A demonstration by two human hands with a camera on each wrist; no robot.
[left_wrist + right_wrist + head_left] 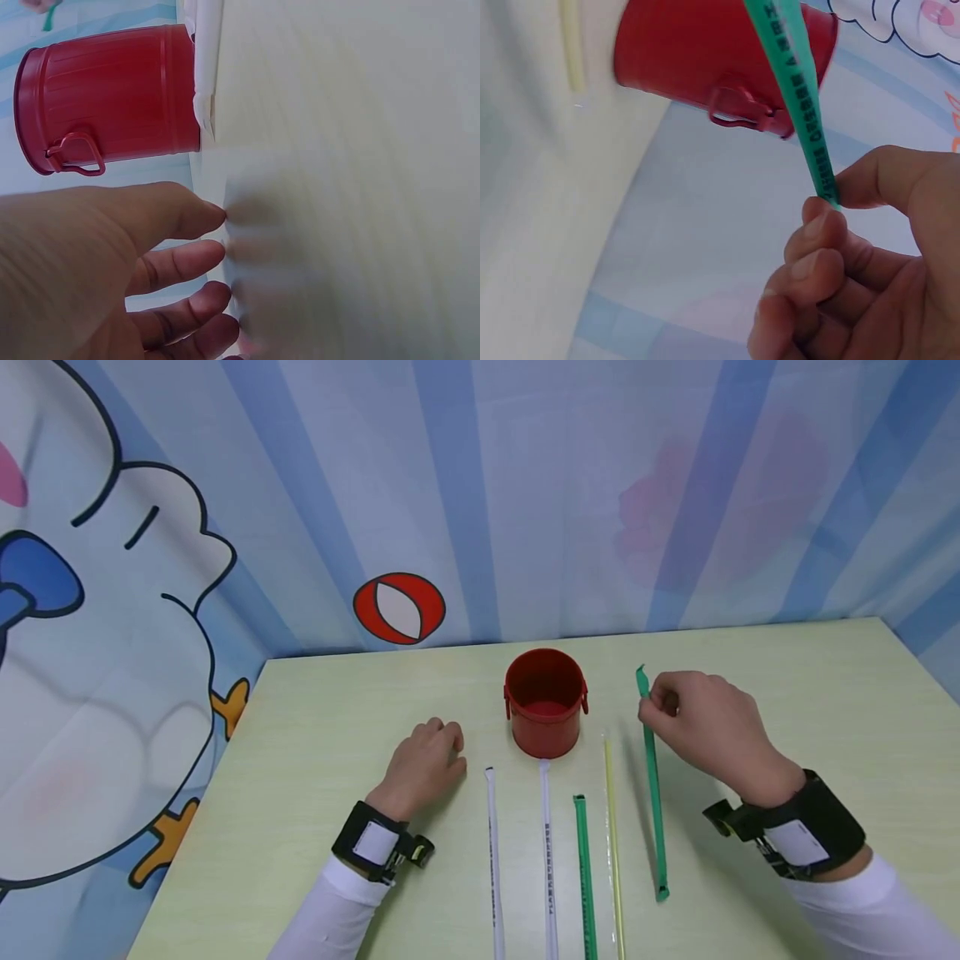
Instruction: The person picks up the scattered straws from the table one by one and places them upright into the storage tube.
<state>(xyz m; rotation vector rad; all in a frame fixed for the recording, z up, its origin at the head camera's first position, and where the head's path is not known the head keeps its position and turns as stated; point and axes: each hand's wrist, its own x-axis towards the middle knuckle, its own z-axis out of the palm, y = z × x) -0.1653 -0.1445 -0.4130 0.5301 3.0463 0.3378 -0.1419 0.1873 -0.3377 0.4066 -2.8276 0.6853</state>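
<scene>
A striped curtain (562,485) hangs behind the far edge of the table (862,710). On the right, the right hand (708,718) has its thumb and fingertips clamped on the raised straw (656,802), a green one, near its far end. The left hand (420,768) lies to the left, fingers loosely bent and slightly apart, holding nothing. Between the hands, toward the far side, stands the red bucket (546,739), upright. Nearer, side by side from left to right, lie a white straw (492,852), a second white straw (548,852), a shorter-looking green straw (585,877) and a thin yellow straw (612,852). The raised straw is above the table, right of these.
</scene>
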